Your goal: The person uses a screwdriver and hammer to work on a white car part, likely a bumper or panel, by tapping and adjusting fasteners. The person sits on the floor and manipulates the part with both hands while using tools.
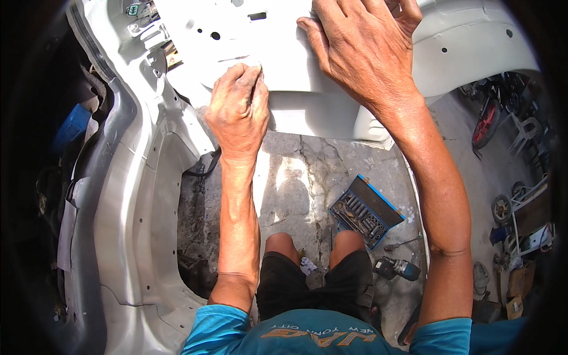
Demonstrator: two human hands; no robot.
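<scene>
A white car body panel (296,65) with several small holes fills the top of the view, lit bright by the sun. On its left part my left hand (239,109) is closed, fingers curled and pressed together at the surface. Whatever is between those fingertips, if anything, is hidden. Further right, my right hand (367,50) rests on the panel with its thumb out and fingers apart; some fingertips run past the upper edge of the view. No object shows in it.
A white door-frame pillar (127,195) curves down the left side. On the cracked concrete floor lie an open blue socket set case (367,210), a ratchet-like tool (402,244) and a cordless power tool (397,268). At right are a red-rimmed wheel (486,124) and a wheeled trolley (529,198).
</scene>
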